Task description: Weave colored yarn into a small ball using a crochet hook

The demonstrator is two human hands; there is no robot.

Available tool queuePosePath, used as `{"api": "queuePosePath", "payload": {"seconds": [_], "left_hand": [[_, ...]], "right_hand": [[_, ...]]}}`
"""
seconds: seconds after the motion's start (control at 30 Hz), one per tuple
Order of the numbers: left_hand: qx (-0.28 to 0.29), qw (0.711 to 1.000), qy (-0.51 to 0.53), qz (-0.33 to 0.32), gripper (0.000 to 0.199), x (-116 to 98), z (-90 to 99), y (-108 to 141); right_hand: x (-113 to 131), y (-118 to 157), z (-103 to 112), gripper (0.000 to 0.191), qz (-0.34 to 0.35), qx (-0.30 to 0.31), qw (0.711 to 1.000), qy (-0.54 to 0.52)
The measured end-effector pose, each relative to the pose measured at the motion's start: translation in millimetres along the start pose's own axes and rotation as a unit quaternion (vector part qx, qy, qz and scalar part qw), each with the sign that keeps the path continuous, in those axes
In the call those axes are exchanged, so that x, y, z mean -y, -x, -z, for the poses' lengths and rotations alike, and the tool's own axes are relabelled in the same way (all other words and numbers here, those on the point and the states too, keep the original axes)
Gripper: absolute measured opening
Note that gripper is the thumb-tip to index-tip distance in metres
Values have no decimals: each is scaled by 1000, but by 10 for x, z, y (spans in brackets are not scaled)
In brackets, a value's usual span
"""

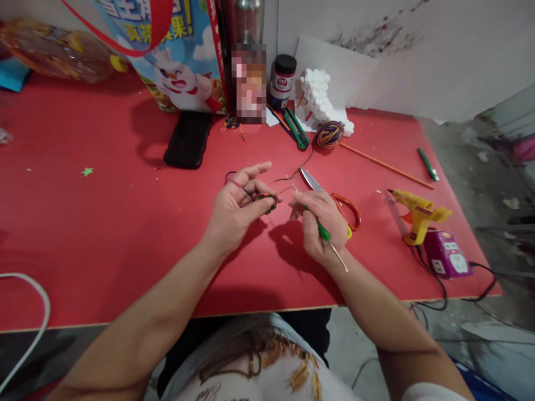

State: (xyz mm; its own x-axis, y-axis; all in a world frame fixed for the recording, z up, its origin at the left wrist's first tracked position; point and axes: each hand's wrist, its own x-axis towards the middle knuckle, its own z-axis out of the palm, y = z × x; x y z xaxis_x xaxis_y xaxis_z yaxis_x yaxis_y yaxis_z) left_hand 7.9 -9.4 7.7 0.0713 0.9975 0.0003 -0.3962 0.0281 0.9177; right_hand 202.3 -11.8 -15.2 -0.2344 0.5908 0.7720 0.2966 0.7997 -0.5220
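My left hand (236,209) pinches a small round piece of multicoloured crochet (268,201) between thumb and fingers, with yarn looped over the index finger. In my right hand (324,220) is a crochet hook (321,227) with a green grip; its metal shaft sticks out behind toward the wrist. The hook's front tip is near the crochet piece, with a strand running between them. A dark strand leads up to a ball of multicoloured yarn (329,135). Scissors (345,209) with orange-red handles lie partly under my right hand.
A black phone (188,140) lies in front of a printed bag (184,67). Behind the yarn stand a jar (282,83) and a white lumpy object (320,92). A green cutter (296,129), an orange stick (387,165) and a yellow glue gun (418,214) with its cable lie rightward.
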Motion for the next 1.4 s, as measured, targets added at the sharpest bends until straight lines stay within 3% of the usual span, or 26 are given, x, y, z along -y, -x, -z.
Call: {"api": "queuePosePath", "payload": {"seconds": [0.17,0.4,0.67,1.13,1.4], "left_hand": [[-1,999,-43,-32,58,32,35,-17],[18,981,-164,-105,59,20,-21,57],[25,951,-240,-192,59,51,-42,122],[4,939,-270,-213,52,52,-40,107],[-20,946,-267,-184,46,32,-74,137]], "right_hand": [[-20,-41,59,37,-77,-81,994,14],[33,-101,41,24,-79,17,996,24],[46,-61,-21,4,-107,5,994,7],[116,-73,2,12,-49,25,998,19],[135,-80,28,12,-37,40,998,29]]}}
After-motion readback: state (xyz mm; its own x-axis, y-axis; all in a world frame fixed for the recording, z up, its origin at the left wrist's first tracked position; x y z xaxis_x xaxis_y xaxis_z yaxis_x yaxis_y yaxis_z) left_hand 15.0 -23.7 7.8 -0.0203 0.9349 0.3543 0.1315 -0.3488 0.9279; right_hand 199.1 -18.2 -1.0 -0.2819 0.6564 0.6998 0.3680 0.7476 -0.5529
